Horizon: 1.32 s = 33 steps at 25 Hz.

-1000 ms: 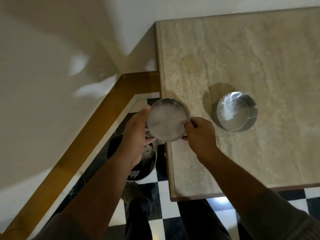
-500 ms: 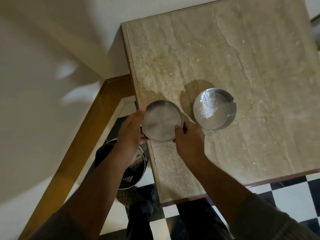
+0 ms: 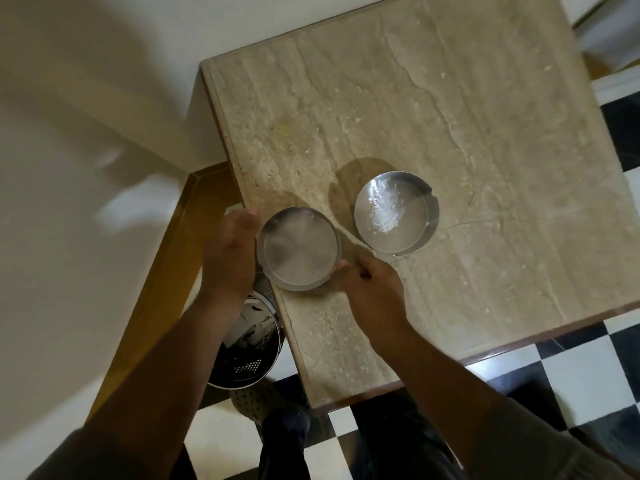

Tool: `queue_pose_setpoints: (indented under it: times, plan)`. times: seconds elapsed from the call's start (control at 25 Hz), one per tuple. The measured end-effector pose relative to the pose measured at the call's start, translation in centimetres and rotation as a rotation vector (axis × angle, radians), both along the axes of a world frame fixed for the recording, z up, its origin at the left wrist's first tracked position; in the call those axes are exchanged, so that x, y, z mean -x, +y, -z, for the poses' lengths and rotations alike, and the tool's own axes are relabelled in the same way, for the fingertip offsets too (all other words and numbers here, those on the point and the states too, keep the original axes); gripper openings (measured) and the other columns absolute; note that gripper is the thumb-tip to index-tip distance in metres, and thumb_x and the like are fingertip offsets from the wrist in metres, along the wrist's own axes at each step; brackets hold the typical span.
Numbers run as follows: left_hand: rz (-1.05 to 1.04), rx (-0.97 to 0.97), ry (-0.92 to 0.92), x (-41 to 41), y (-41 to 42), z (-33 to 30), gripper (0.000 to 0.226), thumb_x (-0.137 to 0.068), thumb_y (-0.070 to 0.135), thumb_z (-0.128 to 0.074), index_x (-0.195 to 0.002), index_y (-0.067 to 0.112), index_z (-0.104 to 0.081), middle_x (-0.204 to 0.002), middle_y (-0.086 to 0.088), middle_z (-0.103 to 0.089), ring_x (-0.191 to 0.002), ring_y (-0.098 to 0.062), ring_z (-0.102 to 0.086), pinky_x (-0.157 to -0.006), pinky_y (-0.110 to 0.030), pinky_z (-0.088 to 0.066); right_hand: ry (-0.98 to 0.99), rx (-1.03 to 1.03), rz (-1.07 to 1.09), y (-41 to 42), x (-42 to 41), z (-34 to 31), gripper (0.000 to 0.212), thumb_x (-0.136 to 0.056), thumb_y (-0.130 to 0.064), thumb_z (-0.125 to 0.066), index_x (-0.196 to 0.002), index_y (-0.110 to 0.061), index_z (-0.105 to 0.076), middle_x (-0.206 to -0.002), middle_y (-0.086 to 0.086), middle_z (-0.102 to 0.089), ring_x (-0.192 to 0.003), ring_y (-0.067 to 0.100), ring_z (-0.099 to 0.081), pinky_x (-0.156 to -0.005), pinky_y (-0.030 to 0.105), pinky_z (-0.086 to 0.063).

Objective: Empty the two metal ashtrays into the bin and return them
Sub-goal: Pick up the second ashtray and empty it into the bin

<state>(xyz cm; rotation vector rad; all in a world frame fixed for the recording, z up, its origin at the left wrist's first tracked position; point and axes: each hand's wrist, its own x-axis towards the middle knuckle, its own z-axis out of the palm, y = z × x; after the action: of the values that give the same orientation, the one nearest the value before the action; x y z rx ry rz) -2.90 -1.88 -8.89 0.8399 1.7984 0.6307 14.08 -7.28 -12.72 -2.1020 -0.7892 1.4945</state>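
Note:
A round metal ashtray (image 3: 298,249) is over the left edge of the marble table (image 3: 467,133), held between both hands. My left hand (image 3: 230,254) grips its left rim and my right hand (image 3: 372,289) pinches its lower right rim. Its inside looks bare apart from a faint film. A second metal ashtray (image 3: 396,212) stands on the table just to the right, holding white powdery ash. The perforated metal bin (image 3: 247,348) stands on the floor below my left forearm, against the table's side, with white scraps inside.
A wall with a wooden skirting board (image 3: 166,271) runs along the left. The floor (image 3: 588,368) is black-and-white checkered tile. My legs and a shoe show at the bottom, close to the table's near edge.
The held ashtray has moved from above the bin to over the table's left edge, closer to the second ashtray. The view has shifted, showing more of the table.

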Motion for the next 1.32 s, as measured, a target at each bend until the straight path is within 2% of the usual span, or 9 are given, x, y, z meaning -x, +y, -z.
queue_pose_setpoints:
  times: [0.2,0.28,0.36,0.44,0.56,0.72,0.96,1.12,1.32]
  plan:
    - [0.322,-0.186,0.253,-4.8,3.8,-2.6,0.04,-0.107,0.026,-0.04,-0.069,0.017,-0.051,-0.069,0.0,-0.043,-0.059,0.005,-0.049,-0.061,-0.004,-0.037,0.125,0.053,0.206,-0.8,-3.3,-0.5,0.056,-0.075,-0.06,-0.063,-0.09,-0.006,-0.066,-0.099,0.024,-0.071,-0.098,0.041,-0.068,-0.088,0.063,-0.056]
    - [0.353,-0.173,0.263,-7.2,5.2,-2.1,0.05,-0.105,0.035,-0.041,-0.063,0.01,-0.048,-0.061,0.001,-0.043,-0.054,-0.01,-0.042,-0.067,-0.011,-0.043,0.099,0.046,0.28,-0.6,-4.8,-0.7,0.044,-0.083,-0.053,-0.065,-0.081,-0.008,-0.069,-0.096,0.024,-0.072,-0.095,0.038,-0.071,-0.089,0.062,-0.056]
    - [0.358,-0.176,0.219,-8.9,6.3,-1.0,0.054,-0.101,0.041,-0.041,-0.052,0.018,-0.037,-0.052,0.003,-0.039,-0.054,-0.013,-0.04,-0.069,-0.042,-0.045,0.049,0.037,0.337,-0.1,-6.3,-0.5,0.044,-0.085,-0.052,-0.064,-0.078,-0.01,-0.071,-0.089,0.022,-0.073,-0.087,0.031,-0.073,-0.088,0.06,-0.057]
    - [0.381,-0.115,0.178,-10.3,7.0,-0.2,0.057,-0.102,0.042,-0.042,-0.053,0.013,-0.04,-0.055,0.001,-0.045,-0.058,-0.016,-0.044,-0.063,-0.037,-0.036,0.027,0.038,0.377,0.9,-7.5,0.0,0.05,-0.075,-0.062,-0.061,-0.084,-0.014,-0.073,-0.086,0.016,-0.075,-0.087,0.031,-0.074,-0.086,0.058,-0.059]
    - [0.47,0.05,0.107,-12.4,7.4,0.2,0.053,-0.102,0.046,-0.043,-0.09,0.001,-0.068,-0.092,-0.008,-0.065,-0.089,-0.02,-0.059,-0.08,-0.032,-0.044,0.032,0.055,0.383,2.5,-9.1,1.0,0.049,-0.073,-0.053,-0.06,-0.108,-0.021,-0.072,-0.098,0.002,-0.077,-0.092,0.024,-0.074,-0.086,0.049,-0.061]
    - [0.449,0.151,0.027,-14.0,7.8,0.5,0.05,-0.101,0.048,-0.044,-0.128,0.012,-0.065,-0.127,-0.004,-0.062,-0.113,-0.018,-0.054,-0.101,-0.033,-0.038,-0.001,0.069,0.274,4.1,-9.9,1.1,0.025,-0.085,-0.011,-0.058,-0.107,-0.013,-0.07,-0.095,0.005,-0.074,-0.09,0.026,-0.072,-0.082,0.049,-0.063]
    - [0.31,0.283,-0.081,-12.4,7.4,-1.5,0.073,-0.074,0.071,-0.042,-0.127,0.025,-0.063,-0.127,-0.005,-0.067,-0.114,-0.025,-0.062,-0.102,-0.049,-0.048,-0.02,0.068,0.244,3.8,-10.0,-1.0,0.026,-0.086,-0.012,-0.06,-0.11,-0.009,-0.068,-0.093,0.005,-0.073,-0.084,0.023,-0.073,-0.081,0.048,-0.063]
    - [0.211,0.291,-0.141,-9.9,6.4,-3.0,0.048,-0.096,0.057,-0.039,-0.124,0.027,-0.064,-0.117,-0.002,-0.068,-0.099,-0.018,-0.065,-0.071,-0.034,-0.052,-0.014,0.017,0.192,3.9,-8.5,-3.4,0.028,-0.086,-0.013,-0.058,-0.112,-0.012,-0.068,-0.092,0.002,-0.072,-0.084,0.02,-0.073,-0.082,0.048,-0.063]
    - [0.027,0.23,-0.182,-3.2,3.3,-6.8,0.032,-0.097,0.044,-0.047,-0.091,0.027,-0.074,-0.101,-0.007,-0.077,-0.099,-0.033,-0.071,-0.09,-0.057,-0.057,0.072,0.01,0.035,4.1,-3.6,-5.6,0.032,-0.089,-0.009,-0.059,-0.12,-0.009,-0.066,-0.099,0.007,-0.074,-0.088,0.021,-0.074,-0.081,0.042,-0.065]
